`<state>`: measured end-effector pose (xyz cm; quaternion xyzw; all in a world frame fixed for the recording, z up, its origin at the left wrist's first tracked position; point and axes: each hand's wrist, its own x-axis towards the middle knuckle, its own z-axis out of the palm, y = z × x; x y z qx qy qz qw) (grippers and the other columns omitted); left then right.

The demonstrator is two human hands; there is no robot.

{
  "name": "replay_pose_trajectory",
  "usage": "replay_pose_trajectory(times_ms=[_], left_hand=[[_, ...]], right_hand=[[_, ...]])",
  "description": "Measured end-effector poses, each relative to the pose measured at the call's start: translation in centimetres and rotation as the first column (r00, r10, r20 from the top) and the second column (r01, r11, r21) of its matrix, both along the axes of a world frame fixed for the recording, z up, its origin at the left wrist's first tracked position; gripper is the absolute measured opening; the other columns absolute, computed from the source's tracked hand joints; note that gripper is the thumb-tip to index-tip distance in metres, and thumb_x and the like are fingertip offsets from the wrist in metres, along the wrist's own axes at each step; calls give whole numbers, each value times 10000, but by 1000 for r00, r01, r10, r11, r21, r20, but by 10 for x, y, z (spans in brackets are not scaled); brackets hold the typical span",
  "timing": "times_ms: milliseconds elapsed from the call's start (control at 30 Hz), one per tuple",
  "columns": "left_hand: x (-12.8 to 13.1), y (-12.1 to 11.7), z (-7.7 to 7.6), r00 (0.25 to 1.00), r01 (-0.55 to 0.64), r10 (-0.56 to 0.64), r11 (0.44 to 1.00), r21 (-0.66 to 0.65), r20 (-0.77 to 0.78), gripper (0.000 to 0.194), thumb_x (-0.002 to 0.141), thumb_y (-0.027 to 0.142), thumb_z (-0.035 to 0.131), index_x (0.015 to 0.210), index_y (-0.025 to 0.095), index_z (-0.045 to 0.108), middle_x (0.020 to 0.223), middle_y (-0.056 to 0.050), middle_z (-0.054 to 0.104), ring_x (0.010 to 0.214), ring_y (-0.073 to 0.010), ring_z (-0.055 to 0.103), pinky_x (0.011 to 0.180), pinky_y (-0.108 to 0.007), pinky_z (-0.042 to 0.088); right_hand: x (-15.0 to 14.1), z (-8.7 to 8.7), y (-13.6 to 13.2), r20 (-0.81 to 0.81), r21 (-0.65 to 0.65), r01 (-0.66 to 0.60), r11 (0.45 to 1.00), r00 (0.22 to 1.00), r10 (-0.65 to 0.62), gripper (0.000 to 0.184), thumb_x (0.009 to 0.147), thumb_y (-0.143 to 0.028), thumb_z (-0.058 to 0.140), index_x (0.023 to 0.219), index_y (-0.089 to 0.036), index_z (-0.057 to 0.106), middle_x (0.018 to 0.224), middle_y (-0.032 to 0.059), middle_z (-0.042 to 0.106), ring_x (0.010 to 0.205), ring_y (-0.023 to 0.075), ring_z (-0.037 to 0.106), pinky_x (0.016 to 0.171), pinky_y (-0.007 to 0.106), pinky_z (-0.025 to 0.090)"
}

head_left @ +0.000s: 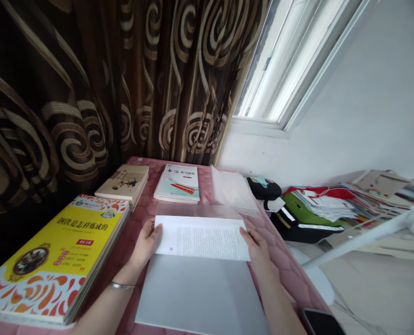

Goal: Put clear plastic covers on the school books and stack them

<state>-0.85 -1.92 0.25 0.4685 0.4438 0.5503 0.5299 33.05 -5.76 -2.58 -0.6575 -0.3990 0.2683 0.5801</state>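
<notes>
On the pink quilted table (290,274), directly in front of the person, an open book (201,274) is lying flat with its blank inner cover facing up. Both hands are working on it. The left hand (144,244) is resting against the left edge of a printed page (203,237), fingers loosely curled and thumb lying on the paper; the right hand (257,246) is pressing on the right edge, fingers slightly spread and bent over the corner. Neither hand is closing around anything — each is only holding the page flat. The page is standing folded up toward the window side, and a clear plastic sleeve (233,188) is lying just beyond it, its near edge overlapping the top of the page.

Judged from this layout, the wrapping of the book appears to be at an early stage: the sleeve is positioned, but no flap is showing as fitted over the cover, and the other side is remaining untouched.

Surrounding items are crowding the work area. A yellow book (56,260) is sitting on a stack just beside the left forearm, a beige book (125,182) and a teal-and-white workbook (179,184) are lying farther back, and a dark phone (320,322) is resting at the near right corner. A brown curtain (88,83) is hanging behind the table — a cluttered pile of papers (332,200) is lying well apart at right.
</notes>
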Motion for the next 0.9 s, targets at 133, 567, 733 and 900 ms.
replay_pose_trajectory(times_ms=[133,567,733,900], left_hand=[[-1,-1,1,1000,-10,10,1000,-14,-3,434,692,503,717,987,198,624,924,-48,711,906,-226,655,789,-318,491],[0,2,-2,1000,-12,11,1000,-16,-18,533,664,551,720,1024,173,610,954,-78,716,919,-240,658,785,-321,496],[-1,-1,3,1000,-6,5,1000,-28,-26,521,672,528,711,1034,169,604,941,-71,719,873,-236,661,761,-322,499],[0,-1,3,1000,-1,1,1000,-10,-18,531,651,512,718,1040,168,608,932,-70,722,881,-241,660,769,-326,496]], right_hand=[[1,-1,1,59,-15,21,1000,998,-20,369,673,-620,665,622,-260,603,552,-28,582,568,208,563,499,310,402],[-10,10,-2,6,34,26,999,1000,-26,414,654,-642,673,645,-235,603,584,-20,581,569,185,530,502,294,388],[-13,17,-3,12,29,-2,1000,1000,2,423,650,-640,666,597,-230,572,549,-27,528,536,162,470,494,288,357],[-13,17,-2,52,12,-5,1000,999,5,441,671,-657,626,576,-230,571,539,-18,521,533,163,457,490,293,354]])
